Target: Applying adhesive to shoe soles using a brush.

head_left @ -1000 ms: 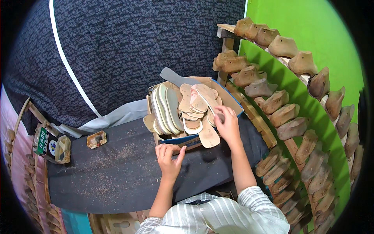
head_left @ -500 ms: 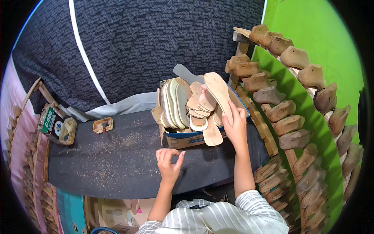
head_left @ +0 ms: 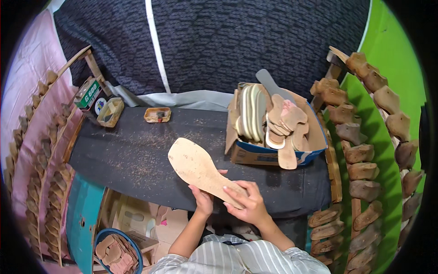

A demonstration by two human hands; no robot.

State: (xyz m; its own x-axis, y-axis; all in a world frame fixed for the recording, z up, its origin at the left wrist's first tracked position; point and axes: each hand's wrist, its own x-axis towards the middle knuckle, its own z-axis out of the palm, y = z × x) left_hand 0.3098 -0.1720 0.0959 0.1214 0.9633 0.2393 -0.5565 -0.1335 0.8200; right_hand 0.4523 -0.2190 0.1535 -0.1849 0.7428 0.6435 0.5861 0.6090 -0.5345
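A tan shoe insole is held above the near edge of the table, tilted, its broad end up to the left. My right hand grips its narrow end, with fingers over the top. From below, my left hand holds the insole near its middle, thumb at the near edge and a fingertip showing past the far edge; its other fingers are hidden underneath. Beyond my right hand stands a cardboard box filled with cream-edged soles and tan insole pieces.
The dark cloth-covered table bears scattered crumbs. A small tray, a pale container and a green-and-white box sit at its far left. Wooden shoe-last racks flank both sides. A blue basin of cut pieces is lower left.
My right hand has brought the insole from over the box toward me and to the left. My left hand has taken hold of it too. The view has shifted left.
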